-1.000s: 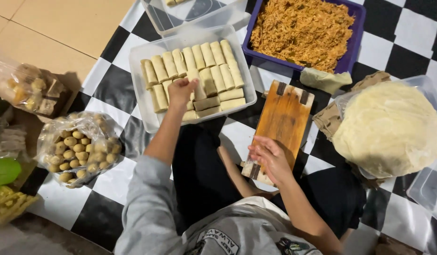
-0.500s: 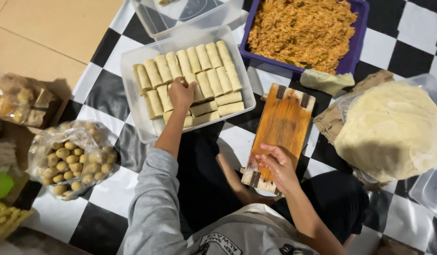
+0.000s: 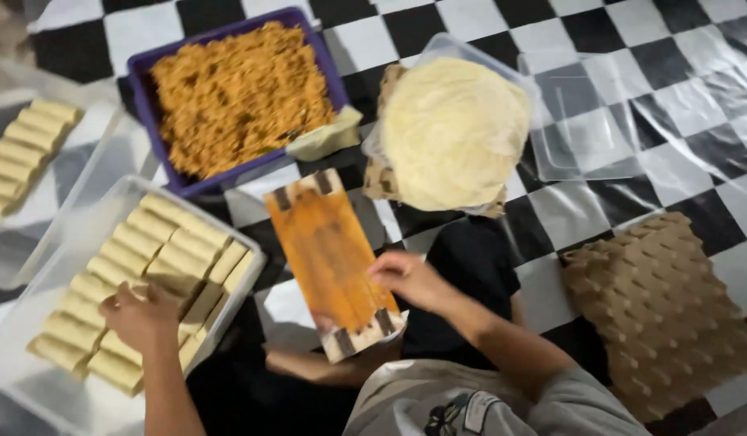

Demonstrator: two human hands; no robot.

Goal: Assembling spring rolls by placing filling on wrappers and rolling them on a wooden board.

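Head view: the left hand (image 3: 139, 316) sits at about eight o'clock in the frame, fingers curled down onto the rolls (image 3: 159, 270) packed in rows in a clear plastic tray (image 3: 46, 266). It seems to grip one roll at the near end of the rows, though the blur hides just how the fingers close. The right hand (image 3: 410, 278) is near the centre, slightly toward five o'clock, fingers loosely bent and resting on the right edge of a wooden board (image 3: 329, 258) that lies tilted on the checkered floor (image 3: 672, 48); it pinches nothing I can make out. At eleven o'clock of the board stands a purple tub (image 3: 147, 81) full of shredded orange filling (image 3: 236, 93). At one o'clock of the board a stack of pale round wrappers (image 3: 454, 129) lies in a clear container. A second tray of rolls (image 3: 26, 153) shows at nine o'clock by the frame edge. Brown egg cartons (image 3: 656, 307) are stacked at four o'clock, well apart from both hands.
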